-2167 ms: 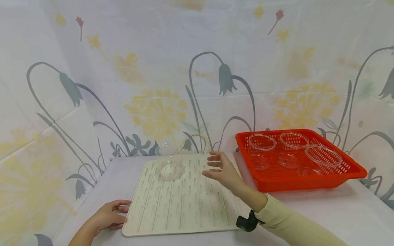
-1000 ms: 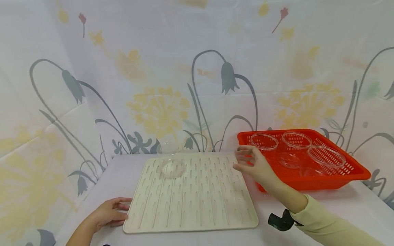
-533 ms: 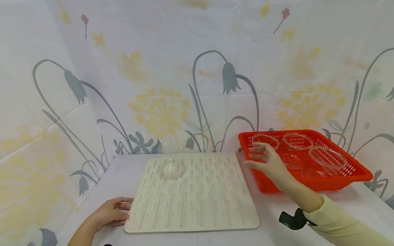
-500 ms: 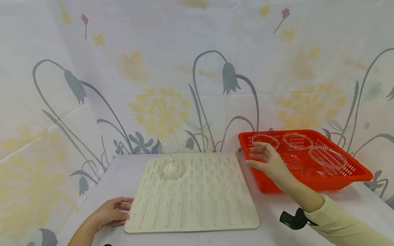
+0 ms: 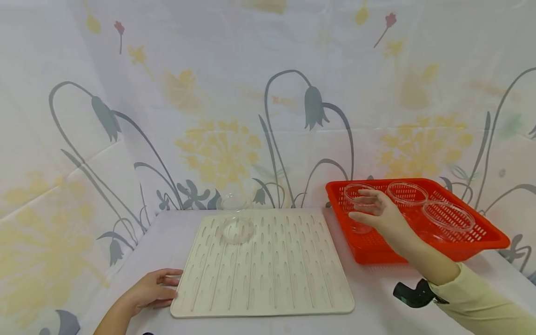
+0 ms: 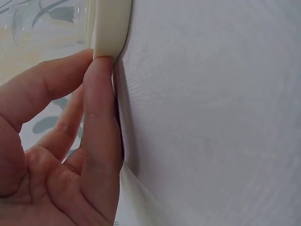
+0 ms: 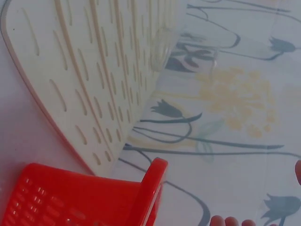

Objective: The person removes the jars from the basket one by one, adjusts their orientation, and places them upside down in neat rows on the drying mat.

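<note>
A cream ridged drying mat (image 5: 289, 265) lies flat on the white cloth. My left hand (image 5: 150, 291) is at its near left edge; in the left wrist view, thumb and finger (image 6: 101, 89) pinch the mat's edge (image 6: 113, 28). One clear glass cup (image 5: 237, 231) stands at the back left of the mat. My right hand (image 5: 387, 218) is over the left part of the red basket (image 5: 377, 256), its fingers apart and overlapping the clear cup (image 5: 348, 197) at the basket's back left. In the right wrist view only its fingertips (image 7: 230, 221) show, with nothing between them.
Two more clear cups stand in the basket, one at the back (image 5: 407, 193) and one at the right (image 5: 448, 215). A flower-printed curtain (image 5: 234, 93) hangs behind the table. A black wrist device (image 5: 414, 294) sits at the right cuff.
My right hand has moved rightward from above the mat to over the basket, reaching the back-left cup. The left hand has stayed at the mat's edge.
</note>
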A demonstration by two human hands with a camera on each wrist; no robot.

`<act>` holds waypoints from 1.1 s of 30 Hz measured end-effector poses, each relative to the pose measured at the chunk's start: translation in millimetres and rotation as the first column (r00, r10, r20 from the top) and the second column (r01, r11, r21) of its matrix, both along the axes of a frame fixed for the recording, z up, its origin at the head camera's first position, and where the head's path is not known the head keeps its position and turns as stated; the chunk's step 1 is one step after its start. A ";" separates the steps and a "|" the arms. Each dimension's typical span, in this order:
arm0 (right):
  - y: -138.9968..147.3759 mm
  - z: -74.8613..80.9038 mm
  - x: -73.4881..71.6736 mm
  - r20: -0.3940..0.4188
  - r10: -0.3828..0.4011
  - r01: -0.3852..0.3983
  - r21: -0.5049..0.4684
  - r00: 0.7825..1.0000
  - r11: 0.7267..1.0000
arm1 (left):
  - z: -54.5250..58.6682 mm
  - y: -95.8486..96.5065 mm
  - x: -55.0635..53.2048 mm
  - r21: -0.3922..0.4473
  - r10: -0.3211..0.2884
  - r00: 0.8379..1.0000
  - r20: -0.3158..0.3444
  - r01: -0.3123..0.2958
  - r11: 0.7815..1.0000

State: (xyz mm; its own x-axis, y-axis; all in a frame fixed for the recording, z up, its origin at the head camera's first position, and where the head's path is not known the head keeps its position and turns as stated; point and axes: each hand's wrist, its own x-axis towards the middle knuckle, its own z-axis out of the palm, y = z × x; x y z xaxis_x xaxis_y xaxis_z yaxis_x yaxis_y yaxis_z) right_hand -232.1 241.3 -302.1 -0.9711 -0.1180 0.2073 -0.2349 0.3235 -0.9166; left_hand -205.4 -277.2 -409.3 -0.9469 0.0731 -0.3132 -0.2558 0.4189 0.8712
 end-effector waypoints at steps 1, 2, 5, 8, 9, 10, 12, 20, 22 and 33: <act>1.8 0.5 -0.4 -0.002 -0.002 0.002 0.009 1.000 1.000 | 0.1 0.0 0.3 -0.001 -0.002 1.000 -0.001 0.002 1.000; 3.5 1.3 -0.7 -0.002 -0.004 0.004 0.016 1.000 1.000 | 0.1 0.2 0.4 -0.002 -0.001 1.000 -0.001 0.001 1.000; 8.4 3.1 -2.9 0.001 -0.004 0.004 0.027 1.000 1.000 | -0.1 0.9 0.3 -0.009 0.012 1.000 0.002 -0.012 1.000; 13.4 5.5 -6.2 0.019 -0.011 0.010 0.039 1.000 0.999 | -0.9 1.7 -0.5 -0.011 0.020 1.000 0.003 -0.020 1.000; 15.3 6.3 -7.7 0.027 -0.011 0.010 0.039 1.000 0.999 | -1.3 1.8 -0.9 -0.011 0.024 1.000 0.004 -0.024 1.000; 17.2 7.3 -8.9 0.036 -0.014 0.012 0.047 0.999 0.999 | -1.9 1.8 -1.1 -0.008 0.023 1.000 0.004 -0.023 1.000; 21.0 9.6 -11.8 0.052 -0.018 0.015 0.054 0.998 0.998 | -3.0 1.6 -1.5 -0.005 0.022 1.000 0.004 -0.022 1.000; 35.0 17.5 -26.5 0.074 -0.010 0.005 0.060 0.997 0.998 | -2.5 1.7 -2.5 -0.018 0.047 0.999 0.012 -0.047 0.999; 38.4 18.1 -30.7 0.070 -0.004 0.000 0.055 0.998 0.999 | -1.9 1.8 -2.5 -0.018 0.044 0.999 0.011 -0.044 0.999; 51.2 16.2 -50.1 0.035 -0.001 0.001 0.007 0.999 1.000 | -2.4 1.6 -1.5 -0.019 0.045 0.999 0.007 -0.045 0.999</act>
State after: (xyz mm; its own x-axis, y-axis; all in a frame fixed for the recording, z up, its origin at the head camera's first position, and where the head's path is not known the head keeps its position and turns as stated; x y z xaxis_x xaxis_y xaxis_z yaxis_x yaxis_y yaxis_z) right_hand -282.3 292.5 -285.9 -0.9778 -0.1186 0.1727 -0.2029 0.3304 -0.9218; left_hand -206.9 -275.6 -411.7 -0.9469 0.0242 -0.3207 -0.2810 0.4233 0.8613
